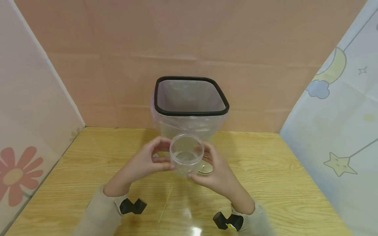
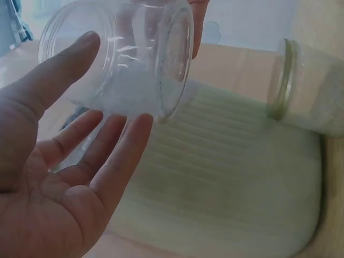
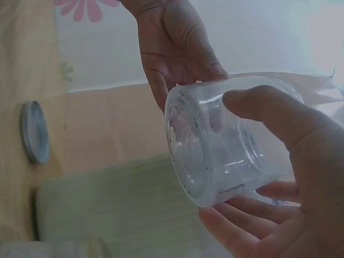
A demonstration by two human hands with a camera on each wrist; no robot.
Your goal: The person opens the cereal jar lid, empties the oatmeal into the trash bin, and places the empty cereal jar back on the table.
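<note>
A clear plastic jar [image 1: 187, 150] is held up between both hands, its open round mouth facing up toward the head camera. My left hand [image 1: 156, 157] grips its left side, thumb in front and fingers behind. On the other side, my right hand [image 1: 217, 170] holds it between thumb and curved fingers. Dark and whitish specks show on the jar's base [image 3: 188, 148] in the right wrist view. Partly hidden behind the right hand stands a second jar with a gold lid [image 1: 205, 167]; its clear body [image 2: 314, 88] shows in the left wrist view.
A bin with a black rim [image 1: 192, 113] and a translucent pinkish liner [image 1: 189, 123] stands behind the hands. On the wooden table [image 1: 265, 170] lies a thin pale stick [image 1: 165, 204]. A round grey lid [image 3: 36, 131] rests near the bin. Patterned panels flank the table.
</note>
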